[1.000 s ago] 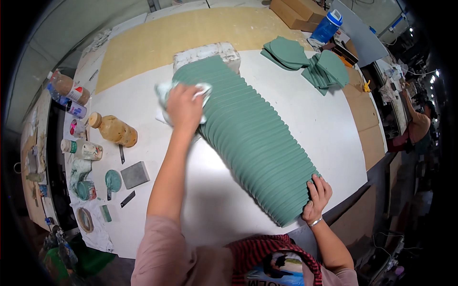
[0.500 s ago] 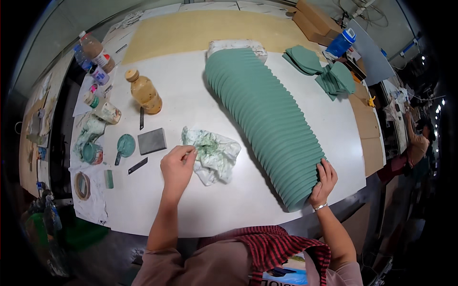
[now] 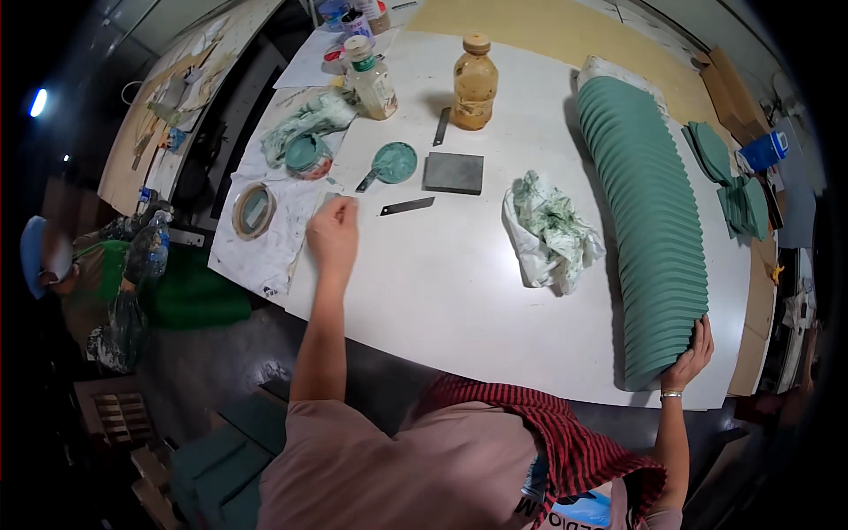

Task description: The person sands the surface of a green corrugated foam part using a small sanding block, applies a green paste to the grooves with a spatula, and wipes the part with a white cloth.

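A long row of overlapping green sheets (image 3: 649,230) lies along the right side of the white table. My right hand (image 3: 692,358) is at its near end, fingers wrapped against the right edges. My left hand (image 3: 333,237) is closed at the left of the table, fingertips down where a small green block (image 3: 333,196) barely shows; whether they grip it is hidden. Near that hand lie a dark blade (image 3: 407,206), a green-coated lid (image 3: 395,162) with a second blade on it, and a grey rectangular block (image 3: 453,173). A crumpled, green-stained cloth (image 3: 555,231) rests beside the row of sheets.
Left of my hand are a tape roll (image 3: 254,212), an open jar of green paste (image 3: 306,155) and a stained rag (image 3: 309,121). Bottles stand behind, one amber (image 3: 474,84). Loose green pieces (image 3: 744,208) lie far right. A person (image 3: 53,256) is at the far left.
My left hand has left the crumpled cloth and moved left to the small green block. My right hand stays on the green sheets. The view has swung left.
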`<action>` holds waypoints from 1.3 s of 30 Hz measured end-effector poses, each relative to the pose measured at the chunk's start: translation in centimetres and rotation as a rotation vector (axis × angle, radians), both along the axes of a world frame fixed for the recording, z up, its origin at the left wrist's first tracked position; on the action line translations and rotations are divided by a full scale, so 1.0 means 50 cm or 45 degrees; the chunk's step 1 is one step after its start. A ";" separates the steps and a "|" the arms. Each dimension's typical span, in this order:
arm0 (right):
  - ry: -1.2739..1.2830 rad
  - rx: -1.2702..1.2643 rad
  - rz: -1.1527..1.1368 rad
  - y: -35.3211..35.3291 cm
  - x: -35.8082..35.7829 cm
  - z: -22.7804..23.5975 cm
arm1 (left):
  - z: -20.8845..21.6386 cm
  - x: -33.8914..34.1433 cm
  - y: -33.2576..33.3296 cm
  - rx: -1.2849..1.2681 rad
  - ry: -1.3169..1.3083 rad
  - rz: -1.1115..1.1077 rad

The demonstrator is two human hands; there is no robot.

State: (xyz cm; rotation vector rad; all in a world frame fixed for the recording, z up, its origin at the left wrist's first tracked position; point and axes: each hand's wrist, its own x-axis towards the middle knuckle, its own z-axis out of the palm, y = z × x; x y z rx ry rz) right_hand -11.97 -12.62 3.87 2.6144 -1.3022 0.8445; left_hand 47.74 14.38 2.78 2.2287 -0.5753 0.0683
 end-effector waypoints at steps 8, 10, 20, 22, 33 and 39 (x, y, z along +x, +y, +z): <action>0.035 -0.026 0.006 -0.002 0.001 -0.002 | -0.049 0.105 -0.034 0.486 -0.567 -0.155; 0.034 -0.003 0.008 -0.002 0.001 0.001 | -0.059 0.115 -0.051 0.516 -0.526 -0.167; 0.026 0.054 -0.005 0.004 -0.003 -0.006 | -0.015 0.096 -0.092 0.422 -0.255 -0.031; 0.056 0.048 -0.033 0.009 -0.004 -0.002 | -0.009 0.085 -0.090 0.396 -0.114 0.008; 0.022 0.061 -0.034 0.005 0.004 -0.002 | -0.036 0.084 -0.099 0.316 -0.122 0.030; 0.030 0.042 -0.015 0.006 0.005 0.002 | -0.057 0.086 -0.106 0.252 -0.025 -0.036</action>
